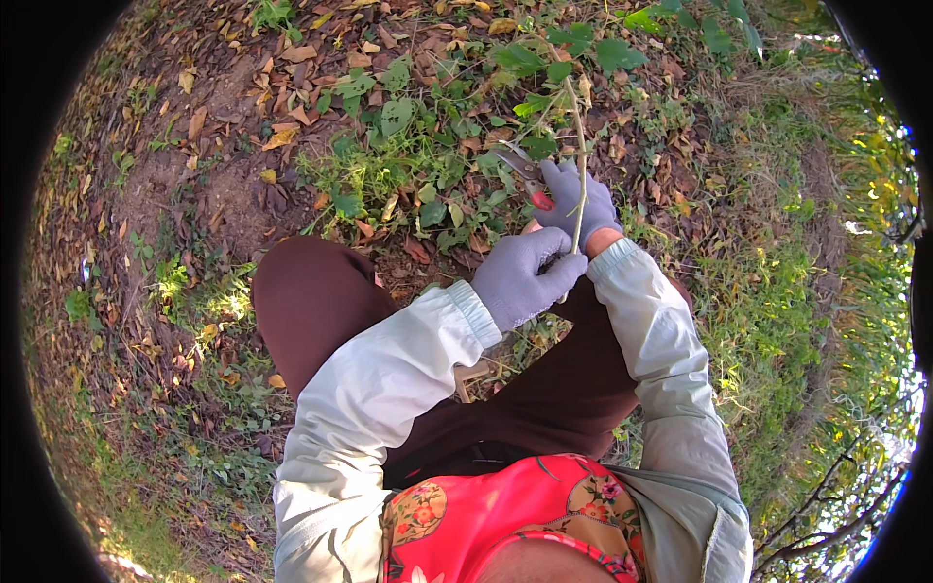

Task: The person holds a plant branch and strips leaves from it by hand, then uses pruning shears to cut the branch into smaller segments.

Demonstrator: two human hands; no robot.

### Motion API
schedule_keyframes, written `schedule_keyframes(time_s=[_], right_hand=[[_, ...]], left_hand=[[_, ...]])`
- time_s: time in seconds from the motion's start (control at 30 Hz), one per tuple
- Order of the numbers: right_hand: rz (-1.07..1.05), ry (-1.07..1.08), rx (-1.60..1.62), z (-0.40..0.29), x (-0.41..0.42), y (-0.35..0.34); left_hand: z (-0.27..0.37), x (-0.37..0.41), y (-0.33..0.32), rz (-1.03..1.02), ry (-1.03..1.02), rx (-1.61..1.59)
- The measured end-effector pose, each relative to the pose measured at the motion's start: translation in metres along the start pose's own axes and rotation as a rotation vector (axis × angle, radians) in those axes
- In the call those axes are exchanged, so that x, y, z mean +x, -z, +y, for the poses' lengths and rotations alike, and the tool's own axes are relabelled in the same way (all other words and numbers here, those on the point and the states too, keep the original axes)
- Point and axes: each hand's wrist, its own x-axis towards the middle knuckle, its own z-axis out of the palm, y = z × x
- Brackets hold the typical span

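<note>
My left hand, in a grey knit glove, grips the lower end of a thin pale branch between thumb and fingers. The branch rises away from me, and green lobed leaves hang about its far end. Just beyond, my right hand, gloved alike, is closed around pruning shears with a red handle. The metal blades of the shears point up and to the left, beside the branch. Part of the shears' handle is hidden by my right hand.
Fallen brown and yellow leaves cover the soil. Low green weeds grow in front of my bent knees. A small wooden piece shows between my legs. Grass lies to the right, with bare twigs at lower right.
</note>
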Motion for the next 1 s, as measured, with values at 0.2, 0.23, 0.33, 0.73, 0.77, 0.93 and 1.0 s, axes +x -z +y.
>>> schedule_keyframes(time_s=[0.2, 0.23, 0.33, 0.73, 0.77, 0.93, 1.0], right_hand=[[-0.033, -0.022, 0.078, -0.009, -0.006, 0.003], [-0.037, -0.011, 0.091, -0.010, -0.008, 0.004], [-0.047, 0.025, 0.141, -0.012, -0.015, 0.007], [0.005, 0.201, 0.754, 0.006, -0.003, -0.016], [0.010, 0.193, 0.755, 0.008, -0.001, -0.017], [-0.092, -0.030, 0.652, 0.003, -0.001, -0.007], [-0.081, -0.008, 0.532, 0.004, -0.010, 0.002]], left_hand=[[0.000, 0.000, 0.000, -0.002, -0.014, 0.039], [0.000, 0.000, 0.001, 0.001, -0.009, 0.023], [0.001, 0.000, 0.003, 0.007, -0.005, -0.013], [-0.002, 0.003, 0.000, -0.004, 0.002, -0.013], [-0.002, 0.002, 0.000, 0.000, -0.005, -0.017], [0.000, 0.002, 0.001, 0.003, -0.012, -0.009], [0.002, 0.002, 0.001, -0.005, -0.003, -0.027]])
